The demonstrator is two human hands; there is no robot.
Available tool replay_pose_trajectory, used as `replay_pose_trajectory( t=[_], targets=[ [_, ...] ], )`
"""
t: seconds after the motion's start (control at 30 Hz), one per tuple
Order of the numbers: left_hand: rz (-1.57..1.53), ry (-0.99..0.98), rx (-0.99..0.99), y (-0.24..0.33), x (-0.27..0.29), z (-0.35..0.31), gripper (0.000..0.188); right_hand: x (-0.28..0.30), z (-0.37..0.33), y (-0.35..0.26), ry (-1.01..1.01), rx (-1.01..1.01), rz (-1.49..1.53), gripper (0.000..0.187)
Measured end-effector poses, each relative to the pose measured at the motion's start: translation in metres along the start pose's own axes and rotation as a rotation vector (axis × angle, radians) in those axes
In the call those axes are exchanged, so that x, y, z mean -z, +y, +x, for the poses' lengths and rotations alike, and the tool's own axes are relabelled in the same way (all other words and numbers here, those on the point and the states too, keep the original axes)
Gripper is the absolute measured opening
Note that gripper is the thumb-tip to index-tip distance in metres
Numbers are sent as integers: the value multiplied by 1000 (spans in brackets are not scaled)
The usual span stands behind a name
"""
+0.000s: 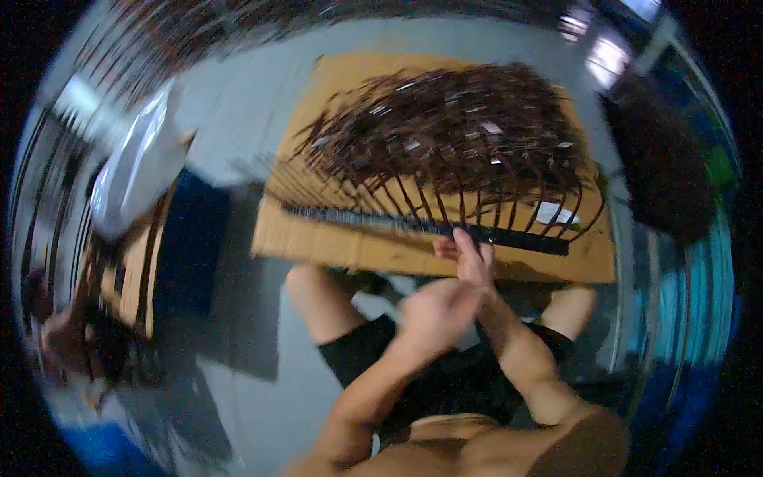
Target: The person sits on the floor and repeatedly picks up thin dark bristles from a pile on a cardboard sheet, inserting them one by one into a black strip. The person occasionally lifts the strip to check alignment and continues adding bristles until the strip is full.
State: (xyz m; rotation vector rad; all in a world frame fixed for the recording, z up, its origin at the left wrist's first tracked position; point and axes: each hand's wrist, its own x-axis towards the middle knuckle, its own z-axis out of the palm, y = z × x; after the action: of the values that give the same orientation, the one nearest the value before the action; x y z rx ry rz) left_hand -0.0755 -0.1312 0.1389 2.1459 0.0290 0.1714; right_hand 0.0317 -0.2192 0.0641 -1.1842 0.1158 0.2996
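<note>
A long black bar [524, 240] lies across the near part of a cardboard sheet. Many thin dark brown strands run from it into a big tangled heap [445, 119] of the same strands, dotted with small white tags. My right hand [474, 261] is at the bar's near edge, with thumb and fingers closed about it near its middle. Just below and left of it, my left hand [437, 314] overlaps the right wrist. Motion smears its fingers, so whether it holds anything is hidden.
The cardboard [318, 245] spreads over the grey floor in front of my bent knees. To the left stand a dark blue box [191, 246] and a white plastic bag [139, 171]. Another dark brown bundle [660, 159] is at the right. More strands blur along the far edge.
</note>
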Motion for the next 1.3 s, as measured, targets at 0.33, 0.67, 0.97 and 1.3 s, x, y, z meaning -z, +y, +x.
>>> replay_pose_trajectory(
  t=[0.33,0.67,0.97,1.3],
  targets=[
    [-137,39,54,-125,-28,22,31,275,-104,-156,95,179,57,23],
    [-789,-287,159,126,-228,112,24,464,-43,-290,1021,481,462,19],
    [-1256,-388,504,140,-342,202,59,566,90,-283,1158,228,-111,27],
    [-1033,-746,405,142,-313,205,22,594,-10,-293,1098,117,-1565,47]
  ],
)
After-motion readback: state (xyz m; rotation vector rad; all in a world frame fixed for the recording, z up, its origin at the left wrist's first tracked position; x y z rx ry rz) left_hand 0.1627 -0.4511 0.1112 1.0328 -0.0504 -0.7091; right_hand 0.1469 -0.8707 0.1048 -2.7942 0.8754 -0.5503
